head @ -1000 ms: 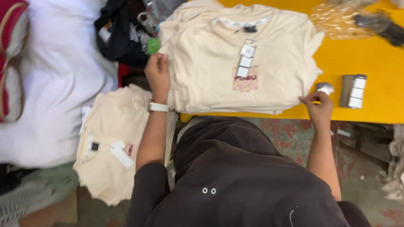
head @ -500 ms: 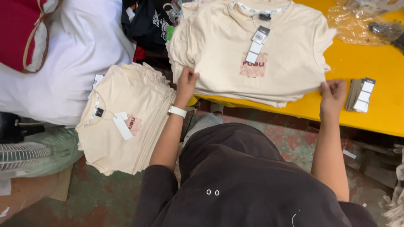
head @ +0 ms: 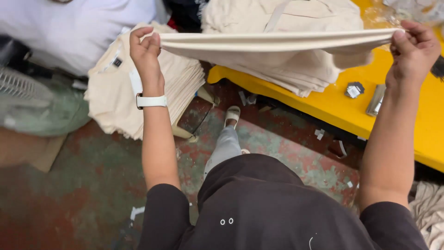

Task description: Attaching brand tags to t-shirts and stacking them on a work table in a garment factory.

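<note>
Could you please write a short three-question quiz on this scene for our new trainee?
1. True or false: both hands hold the same cream folded garment.
2. Which wrist wears the white band? A) left B) right C) neither
3. Fill in: the table under the garment stack is coloured ____.

Key:
1. True: the left hand and right hand each grip one end, lifted above the table.
2. A.
3. Yellow.
</note>
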